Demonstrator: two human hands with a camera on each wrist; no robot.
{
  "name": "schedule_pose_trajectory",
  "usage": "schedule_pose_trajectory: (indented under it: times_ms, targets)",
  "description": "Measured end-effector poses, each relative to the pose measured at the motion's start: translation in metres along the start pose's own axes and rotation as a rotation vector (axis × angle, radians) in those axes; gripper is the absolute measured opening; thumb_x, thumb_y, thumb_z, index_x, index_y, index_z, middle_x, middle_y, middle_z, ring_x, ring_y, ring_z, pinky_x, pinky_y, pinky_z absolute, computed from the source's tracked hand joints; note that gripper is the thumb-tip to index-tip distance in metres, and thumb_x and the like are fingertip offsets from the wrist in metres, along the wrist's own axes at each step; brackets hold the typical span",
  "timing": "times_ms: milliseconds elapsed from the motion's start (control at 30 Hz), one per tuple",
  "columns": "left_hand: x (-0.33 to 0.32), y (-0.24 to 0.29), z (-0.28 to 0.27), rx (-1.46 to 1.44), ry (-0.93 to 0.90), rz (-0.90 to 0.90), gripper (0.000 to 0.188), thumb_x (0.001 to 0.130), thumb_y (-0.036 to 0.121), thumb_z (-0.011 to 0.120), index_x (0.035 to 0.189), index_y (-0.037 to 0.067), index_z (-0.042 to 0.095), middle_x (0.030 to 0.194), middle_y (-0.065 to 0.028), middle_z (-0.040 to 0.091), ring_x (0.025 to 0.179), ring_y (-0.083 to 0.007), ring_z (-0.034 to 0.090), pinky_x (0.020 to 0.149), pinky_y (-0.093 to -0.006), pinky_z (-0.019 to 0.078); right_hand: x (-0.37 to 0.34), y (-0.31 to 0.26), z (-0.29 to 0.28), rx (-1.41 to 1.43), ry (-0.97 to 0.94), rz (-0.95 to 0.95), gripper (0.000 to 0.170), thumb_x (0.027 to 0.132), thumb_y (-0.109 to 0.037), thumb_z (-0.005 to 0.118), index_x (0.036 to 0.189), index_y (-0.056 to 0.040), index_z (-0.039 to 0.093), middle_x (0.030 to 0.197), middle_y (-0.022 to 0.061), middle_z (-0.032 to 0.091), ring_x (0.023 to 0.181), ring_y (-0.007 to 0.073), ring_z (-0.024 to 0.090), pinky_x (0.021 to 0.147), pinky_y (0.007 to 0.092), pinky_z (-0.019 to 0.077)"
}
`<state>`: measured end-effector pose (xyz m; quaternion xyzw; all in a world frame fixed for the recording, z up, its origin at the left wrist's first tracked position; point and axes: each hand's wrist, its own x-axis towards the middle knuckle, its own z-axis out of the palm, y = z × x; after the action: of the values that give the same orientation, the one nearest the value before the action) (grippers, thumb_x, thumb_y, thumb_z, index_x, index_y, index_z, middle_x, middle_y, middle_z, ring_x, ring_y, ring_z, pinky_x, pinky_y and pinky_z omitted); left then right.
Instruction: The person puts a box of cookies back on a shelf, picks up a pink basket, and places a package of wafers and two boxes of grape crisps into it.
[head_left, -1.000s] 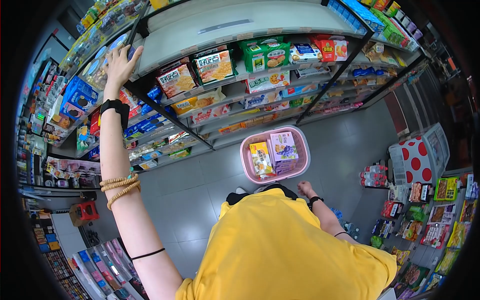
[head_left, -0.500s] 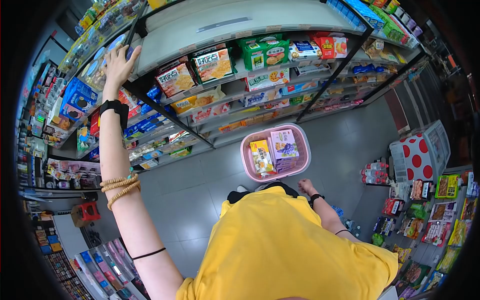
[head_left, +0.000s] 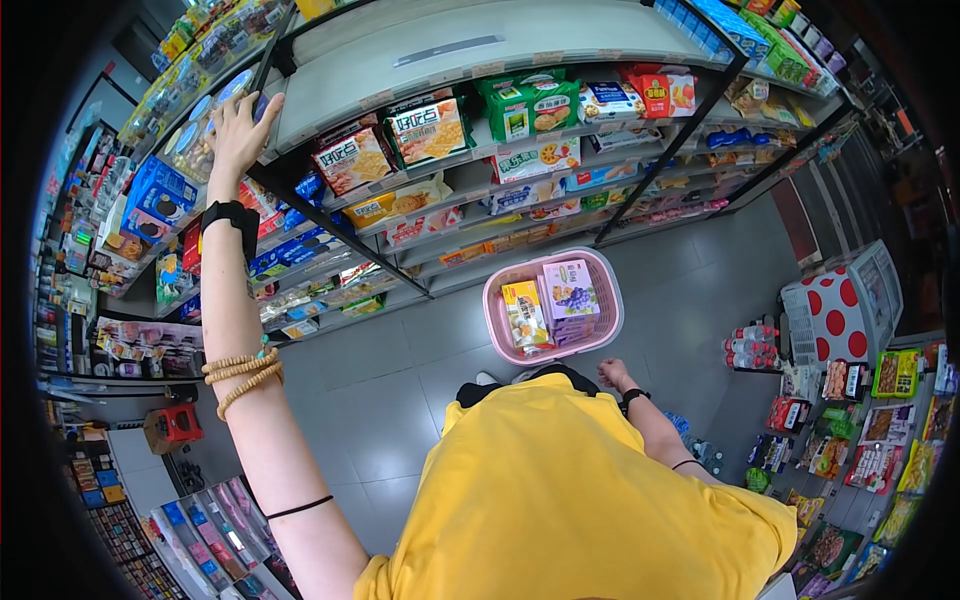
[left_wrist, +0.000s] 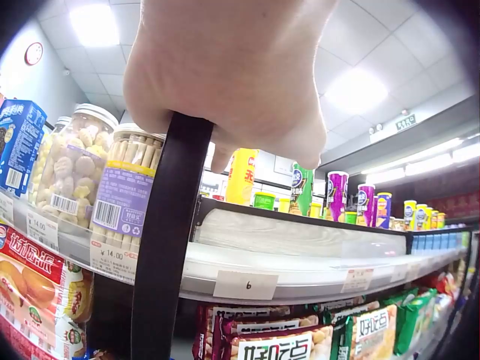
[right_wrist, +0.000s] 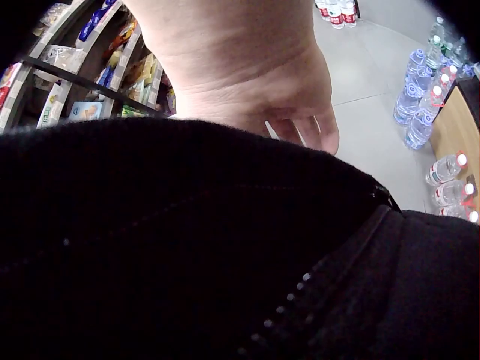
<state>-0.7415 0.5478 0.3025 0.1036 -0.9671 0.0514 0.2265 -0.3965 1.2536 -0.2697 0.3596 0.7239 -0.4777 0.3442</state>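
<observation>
My left hand (head_left: 238, 135) rests at the top of a black shelf post (left_wrist: 174, 217), its fingers spread over the corner in the head view. Clear jars of snacks (left_wrist: 124, 184) stand just left of that post, and a bare upper shelf (left_wrist: 300, 262) with price tags runs to its right. My right hand (head_left: 612, 374) hangs low beside my body, fingers loosely bent, with nothing in it. Near it on the floor sits a pink basket (head_left: 497, 335) holding a yellow snack box (head_left: 524, 313) and purple boxes with grapes on them (head_left: 571, 288).
Packaged biscuits (head_left: 427, 132) fill the shelves below the bare one. A white bin with red dots (head_left: 828, 310) stands at the right, with bottled water (head_left: 750, 345) beside it. Snack racks (head_left: 870, 440) line the right edge, and a red stool (head_left: 180, 422) is at the left.
The head view shifts very slightly. Both hands keep their places, and the basket and its boxes stay as they were.
</observation>
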Motion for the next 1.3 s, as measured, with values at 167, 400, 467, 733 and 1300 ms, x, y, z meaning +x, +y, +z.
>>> schedule_pose_trajectory:
  times_ms: [167, 400, 467, 733, 1300]
  targets:
    - [0.0, -0.001, 0.001, -0.002, 0.0, 0.005, 0.082, 0.089, 0.078, 0.042, 0.143, 0.017, 0.052, 0.154, -0.0112, 0.037, 0.146, -0.0344, 0.025, 0.114, -0.0615, 0.0176, -0.004, -0.001, -0.001, -0.016, -0.013, -0.008, 0.018, 0.089, -0.021, 0.063, 0.103, -0.0091, 0.06, 0.084, 0.0028, 0.065, 0.062, 0.017, 0.064, 0.047, 0.0285, 0.0468]
    - [0.002, -0.004, 0.004, 0.003, 0.017, 0.019, 0.082, 0.089, 0.077, 0.043, 0.143, 0.017, 0.053, 0.154, -0.0113, 0.037, 0.146, -0.0353, 0.025, 0.114, -0.0616, 0.0178, -0.011, -0.006, -0.002, -0.017, -0.022, -0.003, 0.019, 0.09, -0.021, 0.063, 0.104, -0.0091, 0.06, 0.086, 0.0034, 0.065, 0.065, 0.0173, 0.065, 0.048, 0.0284, 0.047]
    - [0.002, -0.004, 0.004, 0.003, 0.017, 0.02, 0.081, 0.089, 0.077, 0.043, 0.143, 0.017, 0.053, 0.155, -0.0111, 0.037, 0.146, -0.0356, 0.025, 0.114, -0.0616, 0.0178, -0.011, -0.006, -0.002, 0.0, -0.012, 0.001, 0.02, 0.089, -0.021, 0.064, 0.104, -0.0089, 0.062, 0.085, 0.0038, 0.066, 0.064, 0.0177, 0.065, 0.048, 0.0295, 0.0476]
    - [0.001, -0.002, 0.003, -0.003, 0.008, 0.009, 0.082, 0.089, 0.077, 0.043, 0.143, 0.017, 0.053, 0.155, -0.0108, 0.037, 0.146, -0.0355, 0.025, 0.114, -0.0619, 0.0177, -0.008, -0.004, 0.0, -0.011, -0.01, 0.009, 0.019, 0.089, -0.02, 0.065, 0.104, -0.0097, 0.06, 0.085, 0.0031, 0.065, 0.063, 0.0164, 0.064, 0.047, 0.0285, 0.0468]
    - [0.002, -0.004, 0.003, -0.001, 0.014, 0.026, 0.082, 0.089, 0.077, 0.042, 0.143, 0.017, 0.053, 0.155, -0.0121, 0.036, 0.146, -0.0371, 0.025, 0.113, -0.0631, 0.0171, 0.002, 0.005, 0.001, 0.01, -0.037, -0.001, 0.021, 0.09, -0.02, 0.064, 0.108, -0.0089, 0.06, 0.086, 0.0038, 0.065, 0.062, 0.018, 0.065, 0.046, 0.0292, 0.0461]
